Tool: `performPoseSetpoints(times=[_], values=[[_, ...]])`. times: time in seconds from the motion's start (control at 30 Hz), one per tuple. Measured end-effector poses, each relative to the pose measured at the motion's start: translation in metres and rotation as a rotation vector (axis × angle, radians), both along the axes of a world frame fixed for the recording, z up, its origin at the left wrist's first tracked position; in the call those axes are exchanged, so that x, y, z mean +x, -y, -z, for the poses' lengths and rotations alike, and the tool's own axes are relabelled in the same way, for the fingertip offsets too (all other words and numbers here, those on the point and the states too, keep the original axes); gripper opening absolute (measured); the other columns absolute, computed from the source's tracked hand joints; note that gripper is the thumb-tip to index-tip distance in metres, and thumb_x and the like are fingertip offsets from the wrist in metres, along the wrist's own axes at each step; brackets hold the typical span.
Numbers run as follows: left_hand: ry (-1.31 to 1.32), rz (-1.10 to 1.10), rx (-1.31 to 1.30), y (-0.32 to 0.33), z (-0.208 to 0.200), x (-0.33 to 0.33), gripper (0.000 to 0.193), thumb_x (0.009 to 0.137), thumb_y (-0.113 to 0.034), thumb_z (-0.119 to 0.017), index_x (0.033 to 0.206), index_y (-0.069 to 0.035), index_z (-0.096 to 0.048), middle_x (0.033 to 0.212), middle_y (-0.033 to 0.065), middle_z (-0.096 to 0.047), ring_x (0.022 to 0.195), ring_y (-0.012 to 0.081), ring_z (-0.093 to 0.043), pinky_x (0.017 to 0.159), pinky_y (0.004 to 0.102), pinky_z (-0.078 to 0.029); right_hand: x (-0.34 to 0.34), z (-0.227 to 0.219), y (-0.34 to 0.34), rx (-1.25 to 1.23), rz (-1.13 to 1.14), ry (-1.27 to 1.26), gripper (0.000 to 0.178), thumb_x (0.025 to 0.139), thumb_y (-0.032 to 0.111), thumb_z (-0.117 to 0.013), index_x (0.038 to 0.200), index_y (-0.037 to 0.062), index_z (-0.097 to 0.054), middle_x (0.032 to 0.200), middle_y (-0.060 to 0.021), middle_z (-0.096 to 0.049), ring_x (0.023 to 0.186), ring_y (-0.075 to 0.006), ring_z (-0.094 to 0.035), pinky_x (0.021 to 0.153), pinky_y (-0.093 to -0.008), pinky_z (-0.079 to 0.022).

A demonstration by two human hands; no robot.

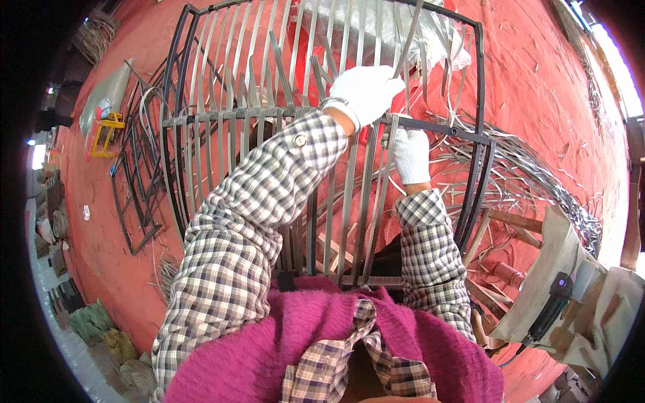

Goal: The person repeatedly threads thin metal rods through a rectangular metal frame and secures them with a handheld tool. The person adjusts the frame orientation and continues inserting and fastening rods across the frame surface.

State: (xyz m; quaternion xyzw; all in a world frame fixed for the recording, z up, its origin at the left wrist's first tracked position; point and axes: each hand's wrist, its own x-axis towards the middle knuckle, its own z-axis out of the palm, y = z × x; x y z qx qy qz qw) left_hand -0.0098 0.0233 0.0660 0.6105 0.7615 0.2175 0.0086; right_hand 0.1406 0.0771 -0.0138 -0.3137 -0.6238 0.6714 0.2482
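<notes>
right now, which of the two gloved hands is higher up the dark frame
The left hand: it lies mostly beyond the dark middle crossbar, while the right hand sits lower in view, mostly on the near side.

Clutter I see around the red ground cloth (111, 282)
Near its left edge, a yellow stand (113, 123) and small white object (86, 212); toward its right edge, a black handheld tool (549, 310) on beige material (547, 252).
</notes>
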Motion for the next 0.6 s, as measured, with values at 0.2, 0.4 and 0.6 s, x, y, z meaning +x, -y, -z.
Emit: performPoseSetpoints(times=[0.2,0.4,0.6], values=[[0.284,-0.066,0.069,0.036,-0.001,0.026,0.044,0.083,-0.035,-0.066,0.120,-0.011,-0.061,0.101,0.0052,-0.070,0.092,0.0192,-0.068,0.084,0.0307,-0.053,0.006,0.011,0.005,0.559,0.086,0.187,0.019,0.092,0.013,-0.052,0.099,-0.0002,-0.064,0.085,-0.0187,-0.061,0.079,-0.0331,-0.061,0.073,-0.0416,-0.048],[0.402,-0.018,-0.097,0.032,0.001,0.017,0.023,0.083,-0.034,-0.064,0.096,-0.015,-0.069,0.091,0.0015,-0.070,0.088,0.0204,-0.067,0.078,0.0320,-0.052,0.044,-0.039,0.029,1.256,-0.139,0.549,0.008,0.086,0.006,-0.057,0.088,0.0000,-0.062,0.096,-0.0150,-0.060,0.090,-0.0293,-0.058,0.078,-0.0371,-0.048],[0.286,0.043,-0.158,0.030,0.003,0.024,0.029,0.090,-0.039,-0.048,0.097,-0.018,-0.068,0.090,0.0049,-0.068,0.086,0.0257,-0.066,0.077,0.0400,-0.051,0.052,-0.081,0.034,0.207,-0.015,-0.156,0.016,0.090,0.009,-0.054,0.078,0.0001,-0.060,0.093,-0.0030,-0.057,0.082,-0.0101,-0.054,0.073,-0.0237,-0.042]])
